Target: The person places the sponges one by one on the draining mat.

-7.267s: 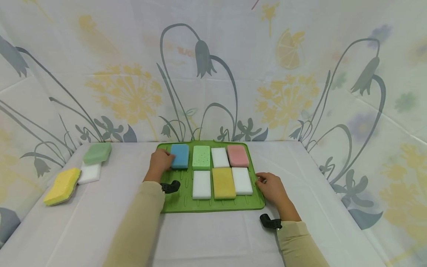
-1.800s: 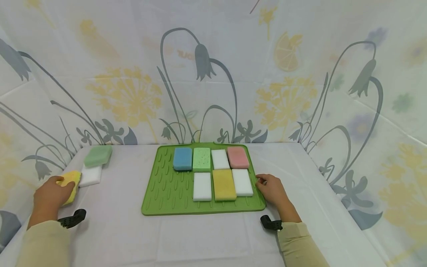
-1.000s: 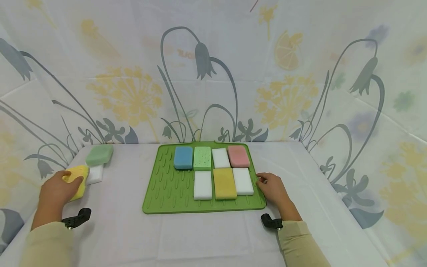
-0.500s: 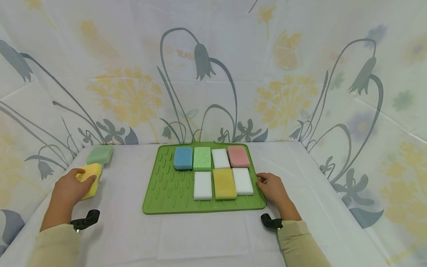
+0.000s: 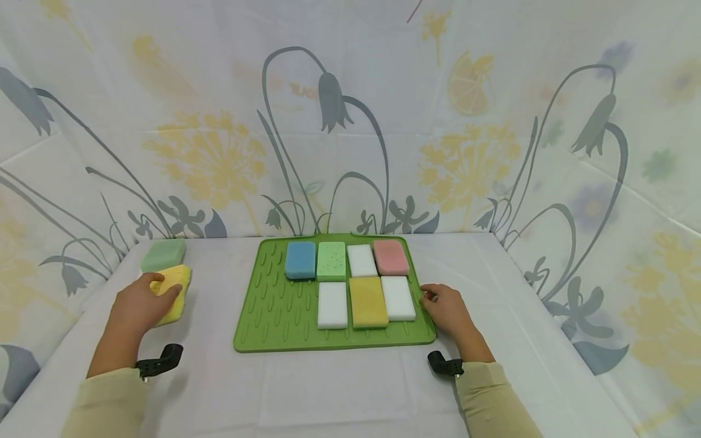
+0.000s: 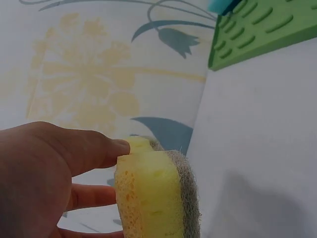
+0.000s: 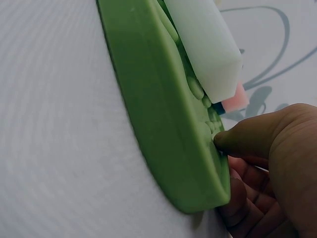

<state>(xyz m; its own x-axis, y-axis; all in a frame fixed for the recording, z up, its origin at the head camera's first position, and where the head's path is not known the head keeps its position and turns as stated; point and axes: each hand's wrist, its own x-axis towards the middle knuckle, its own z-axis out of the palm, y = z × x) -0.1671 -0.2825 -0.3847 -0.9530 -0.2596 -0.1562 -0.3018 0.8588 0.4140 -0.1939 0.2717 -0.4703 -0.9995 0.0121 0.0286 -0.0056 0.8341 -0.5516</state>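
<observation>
My left hand [image 5: 137,309] grips a yellow sponge [image 5: 178,277] by its side, left of the green ridged mat [image 5: 274,322]. A rough grey scouring layer [image 6: 188,198] covers one face of that sponge in the left wrist view. My right hand [image 5: 446,310] pinches the mat's right edge. In the right wrist view its thumb [image 7: 242,138] presses on the raised rim, with the other fingers curled against the outer side. On the mat stand a blue sponge [image 5: 300,260], a speckled green one [image 5: 331,261], a pink one [image 5: 391,257], a mustard one [image 5: 369,302] and several white ones [image 5: 332,305].
A pale green sponge [image 5: 164,254] lies at the far left of the white-covered table [image 5: 339,389], just behind the held one. A white sponge seen there earlier is hidden. Floral fabric [image 5: 350,176] rises behind the mat and along both sides.
My left hand first left the blue sponge, now nearer the speckled one, then took the yellow sponge at far left and has carried it rightward. My right hand stays at the mat's edge.
</observation>
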